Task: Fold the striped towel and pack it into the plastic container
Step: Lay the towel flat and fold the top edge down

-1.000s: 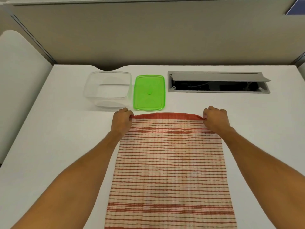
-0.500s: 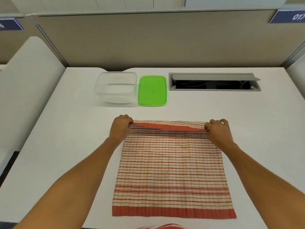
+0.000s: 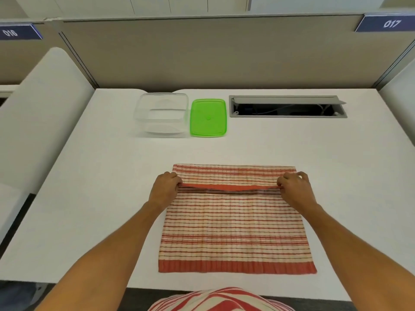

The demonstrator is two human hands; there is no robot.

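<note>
On the worktop (image 3: 89, 176) lie one striped towel (image 3: 233, 225), both hands' grip, left hand (image 3: 165, 187) and right hand (image 3: 294, 189), pinching its folded-over edge, one empty plastic container (image 3: 162, 114), one green lid (image 3: 208, 117).

Your two forearms come in bare from the lower corners of the frame, with no sleeves, watch, bands or rings showing anywhere along them. Your left hand (image 3: 165, 189) and right hand (image 3: 294, 189) are bare too, without gloves. At the bottom centre of the frame, a rounded patch of your red-and-cream striped garment (image 3: 221, 299) shows, its broad bands running diagonally.
</note>
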